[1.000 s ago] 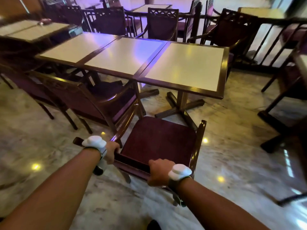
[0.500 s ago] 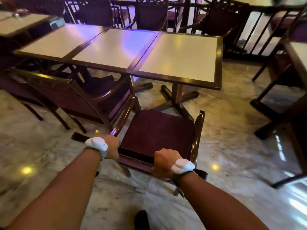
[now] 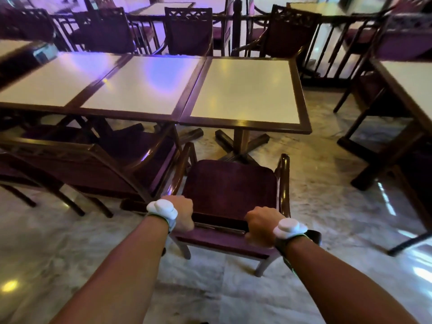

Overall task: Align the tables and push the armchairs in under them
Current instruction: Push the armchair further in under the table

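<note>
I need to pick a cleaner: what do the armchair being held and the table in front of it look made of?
armchair: dark varnished wood frame, glossy highlights on the arms; the maroon seat looks padded, vinyl or fabric unclear. table: cream top, smooth and faintly reflective, probably laminate, in a dark polished wood edge.

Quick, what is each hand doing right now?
Left hand: closed, gripping the armchair back.
Right hand: closed, gripping the same back.

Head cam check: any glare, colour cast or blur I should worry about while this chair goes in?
Head view: purple cast on the middle tabletop and far chairs; glare patches on the marble floor; wide-angle bending at the edges; soft blur at far left. The held armchair, left hand and right hand read sharply.
</note>
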Available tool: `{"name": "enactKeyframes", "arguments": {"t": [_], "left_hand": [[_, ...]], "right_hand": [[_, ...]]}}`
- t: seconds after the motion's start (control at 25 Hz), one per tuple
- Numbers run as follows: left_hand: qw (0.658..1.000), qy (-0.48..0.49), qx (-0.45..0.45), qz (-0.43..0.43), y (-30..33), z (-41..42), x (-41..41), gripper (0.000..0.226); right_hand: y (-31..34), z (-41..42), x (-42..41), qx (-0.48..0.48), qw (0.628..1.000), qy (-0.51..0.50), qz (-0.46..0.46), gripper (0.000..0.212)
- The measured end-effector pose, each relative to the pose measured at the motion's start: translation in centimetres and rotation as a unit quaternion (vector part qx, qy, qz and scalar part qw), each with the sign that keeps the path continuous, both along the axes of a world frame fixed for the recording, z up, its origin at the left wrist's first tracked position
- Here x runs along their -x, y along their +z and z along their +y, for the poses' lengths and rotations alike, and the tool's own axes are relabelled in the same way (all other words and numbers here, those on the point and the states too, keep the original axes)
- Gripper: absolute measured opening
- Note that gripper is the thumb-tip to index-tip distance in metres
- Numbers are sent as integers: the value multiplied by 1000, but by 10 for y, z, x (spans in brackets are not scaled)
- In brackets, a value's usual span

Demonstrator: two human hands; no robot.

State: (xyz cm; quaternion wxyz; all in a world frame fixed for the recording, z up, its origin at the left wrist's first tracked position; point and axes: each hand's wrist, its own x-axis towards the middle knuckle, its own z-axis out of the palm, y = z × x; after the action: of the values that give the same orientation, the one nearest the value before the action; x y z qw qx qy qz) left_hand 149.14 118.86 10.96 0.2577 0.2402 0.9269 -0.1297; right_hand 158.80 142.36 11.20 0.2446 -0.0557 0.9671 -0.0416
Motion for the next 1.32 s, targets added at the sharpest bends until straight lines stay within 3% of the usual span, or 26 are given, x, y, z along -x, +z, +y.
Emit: {"name": "enactKeyframes", "arguments": {"t": [0.32, 1.32], "left_hand": [[996, -27, -78, -19, 10, 24, 43, 26], [995, -4, -96, -21, -6, 60, 132, 20]], "right_hand": [[1, 23, 43, -52, 998, -42, 12, 29], [-12, 65, 128, -47, 996, -49, 54, 21]]}}
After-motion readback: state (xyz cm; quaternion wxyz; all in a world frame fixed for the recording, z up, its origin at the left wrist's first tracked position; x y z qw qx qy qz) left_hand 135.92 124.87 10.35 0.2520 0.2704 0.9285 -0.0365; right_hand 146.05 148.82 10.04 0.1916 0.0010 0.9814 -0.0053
